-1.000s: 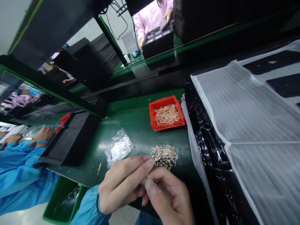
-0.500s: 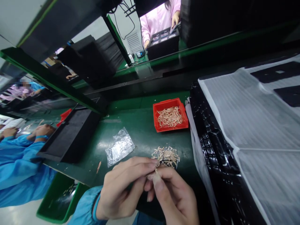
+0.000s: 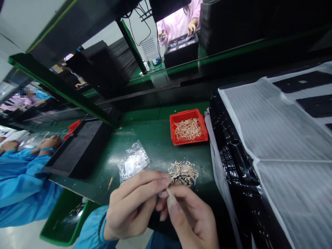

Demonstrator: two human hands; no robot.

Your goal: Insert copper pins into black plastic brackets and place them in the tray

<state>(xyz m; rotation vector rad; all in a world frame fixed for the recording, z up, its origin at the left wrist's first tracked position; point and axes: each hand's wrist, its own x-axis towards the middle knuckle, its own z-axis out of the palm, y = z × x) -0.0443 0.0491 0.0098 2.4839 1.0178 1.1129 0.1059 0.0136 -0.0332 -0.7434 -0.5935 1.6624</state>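
Observation:
Above the table edge, my left hand point(image 3: 136, 204) and my right hand point(image 3: 193, 214) meet at their fingertips, both closed in a pinch. Between them shows a small beige strip point(image 3: 169, 191), its lower end under my right thumb. The far end reaches the fingertips of my left hand, which partly hide it. Just beyond the fingers lies a loose pile of small beige and dark strips point(image 3: 185, 171) on the green table. Further back, a red bin point(image 3: 190, 142) holds many thin beige pieces.
A crumpled clear plastic bag point(image 3: 133, 160) lies left of the pile. Black material under white sheeting point(image 3: 241, 117) stands along the right. At left are a black tray point(image 3: 77, 148), a green bin point(image 3: 55, 221) on the floor, and a co-worker's blue sleeve point(image 3: 23, 183).
Both my hands have shifted slightly left, still pinched together, and more of the small beige strip shows. Across the bench, a person in pink has raised one hand with a blue stick-like tool.

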